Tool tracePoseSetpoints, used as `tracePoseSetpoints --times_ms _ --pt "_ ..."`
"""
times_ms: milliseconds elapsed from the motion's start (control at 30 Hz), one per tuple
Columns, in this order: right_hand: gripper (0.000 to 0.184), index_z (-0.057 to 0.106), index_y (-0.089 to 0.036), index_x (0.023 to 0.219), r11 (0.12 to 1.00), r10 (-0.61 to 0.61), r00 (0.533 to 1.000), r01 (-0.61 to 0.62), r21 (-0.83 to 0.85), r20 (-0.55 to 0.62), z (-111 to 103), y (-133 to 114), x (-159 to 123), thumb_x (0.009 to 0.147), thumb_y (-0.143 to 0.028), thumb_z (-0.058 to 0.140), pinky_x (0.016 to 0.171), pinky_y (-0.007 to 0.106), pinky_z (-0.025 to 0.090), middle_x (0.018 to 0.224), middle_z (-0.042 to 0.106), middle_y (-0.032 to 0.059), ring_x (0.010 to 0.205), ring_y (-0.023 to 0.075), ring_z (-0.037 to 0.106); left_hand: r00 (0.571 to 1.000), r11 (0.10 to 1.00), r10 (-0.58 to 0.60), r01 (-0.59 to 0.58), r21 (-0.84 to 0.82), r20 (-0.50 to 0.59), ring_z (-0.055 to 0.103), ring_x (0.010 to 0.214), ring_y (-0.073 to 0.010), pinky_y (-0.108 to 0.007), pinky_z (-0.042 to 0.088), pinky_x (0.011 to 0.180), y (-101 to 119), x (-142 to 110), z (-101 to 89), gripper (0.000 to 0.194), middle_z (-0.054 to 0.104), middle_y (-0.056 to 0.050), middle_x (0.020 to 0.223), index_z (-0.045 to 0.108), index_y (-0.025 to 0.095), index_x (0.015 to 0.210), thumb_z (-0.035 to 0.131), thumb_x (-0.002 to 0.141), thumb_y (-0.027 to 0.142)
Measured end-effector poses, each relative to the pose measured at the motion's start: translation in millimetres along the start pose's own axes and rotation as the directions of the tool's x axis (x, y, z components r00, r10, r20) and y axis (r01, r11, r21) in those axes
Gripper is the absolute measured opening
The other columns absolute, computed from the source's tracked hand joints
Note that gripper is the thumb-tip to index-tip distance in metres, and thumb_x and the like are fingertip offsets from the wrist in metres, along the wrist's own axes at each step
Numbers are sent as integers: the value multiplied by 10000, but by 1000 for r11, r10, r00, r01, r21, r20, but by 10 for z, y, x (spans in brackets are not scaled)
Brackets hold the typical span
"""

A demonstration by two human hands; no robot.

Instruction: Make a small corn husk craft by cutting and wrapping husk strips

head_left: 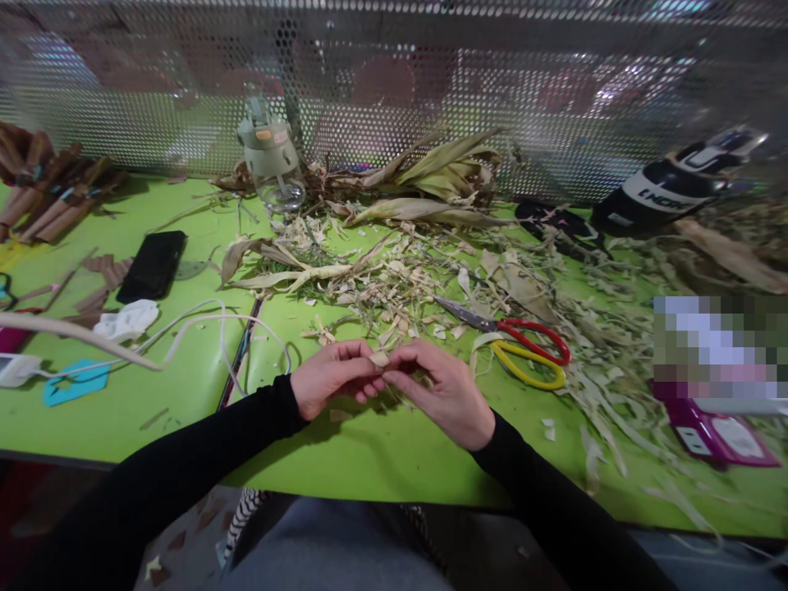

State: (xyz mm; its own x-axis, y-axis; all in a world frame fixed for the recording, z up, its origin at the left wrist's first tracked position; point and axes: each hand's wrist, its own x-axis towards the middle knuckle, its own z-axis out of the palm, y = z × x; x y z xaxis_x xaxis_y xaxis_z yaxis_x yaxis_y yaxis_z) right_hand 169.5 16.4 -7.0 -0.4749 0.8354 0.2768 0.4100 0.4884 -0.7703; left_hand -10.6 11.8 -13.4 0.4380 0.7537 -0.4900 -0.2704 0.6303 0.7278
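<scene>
the left hand (336,377) and right hand (446,394) meet over a green counter (363,468), fingers of both pinching a small piece of dried husk (380,359) between them, held low and close to the body, apparently so both sets of fingertips can work it precisely. red-and-yellow scissors (529,349) lie beside the right hand, seemingly placed for easy reach, while husk scraps (394,283) spread beyond the hands, probably leaving the near edge free for handwork.
</scene>
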Motion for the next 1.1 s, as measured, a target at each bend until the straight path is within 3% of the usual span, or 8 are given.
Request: tracePoseSetpoints --times_ms 267,400,467,567,733,800,967,1100 --pt "51 592 -193 823 996 -36 999 39 -75 42 -35 -9 21 837 -242 586 616 253 458 752 636 18 672 134 585 999 998 -33 32 55 33 604 555 -83 -146 400 443 13 -8 -32 266 664 -43 665 547 126 689 733 655 313" --pt "51 590 -192 802 991 19 999 -15 -132 31 -27 -22 4 841 -210 563 570 240 430 710 614 9 624 125 556 996 977 84 -83 198 4 590 569 -94 -188 437 497 1 -26 3 293 653 -35 685 529 143 716 677 714 395" --pt "50 592 -190 815 992 74 997 -72 -108 16 -15 -27 -8 842 -217 558 562 239 435 707 615 10 619 125 555 970 890 241 -219 401 -6 550 544 -87 -200 428 519 -11 -50 25 269 625 -10 648 537 154 719 638 751 400" --pt "73 583 -183 837 986 166 986 -166 3 -2 7 -23 -24 844 -249 553 548 232 455 720 618 15 621 123 556 878 610 476 -368 702 46 487 519 -83 -201 375 517 -36 -100 45 206 581 8 607 581 161 736 580 803 357" --pt "76 549 -186 810 960 238 971 -238 150 20 33 13 -32 835 -258 547 514 214 456 698 586 1 591 107 527 801 367 576 -433 823 165 545 603 -106 -215 396 586 -64 -141 52 153 631 -22 693 605 170 805 543 822 309" --pt "81 541 -189 827 941 252 967 -252 225 25 35 19 -27 825 -267 565 548 220 483 716 585 2 617 109 545 822 415 557 -397 818 116 531 585 -104 -218 387 571 -57 -131 52 152 626 -20 673 595 170 775 548 814 310" --pt "163 571 -193 936 911 232 970 -242 334 72 32 4 -17 811 -295 596 656 263 531 814 624 27 723 135 607 972 874 237 -216 436 8 564 561 -105 -225 441 550 -11 -74 51 120 636 -21 658 530 163 714 565 770 264" --pt "45 581 -193 842 959 204 977 -213 189 67 48 29 -33 822 -225 558 576 237 491 747 611 6 633 117 573 975 918 222 -203 340 -16 564 551 -82 -212 455 565 -5 -44 54 60 611 11 629 544 152 727 593 728 186"
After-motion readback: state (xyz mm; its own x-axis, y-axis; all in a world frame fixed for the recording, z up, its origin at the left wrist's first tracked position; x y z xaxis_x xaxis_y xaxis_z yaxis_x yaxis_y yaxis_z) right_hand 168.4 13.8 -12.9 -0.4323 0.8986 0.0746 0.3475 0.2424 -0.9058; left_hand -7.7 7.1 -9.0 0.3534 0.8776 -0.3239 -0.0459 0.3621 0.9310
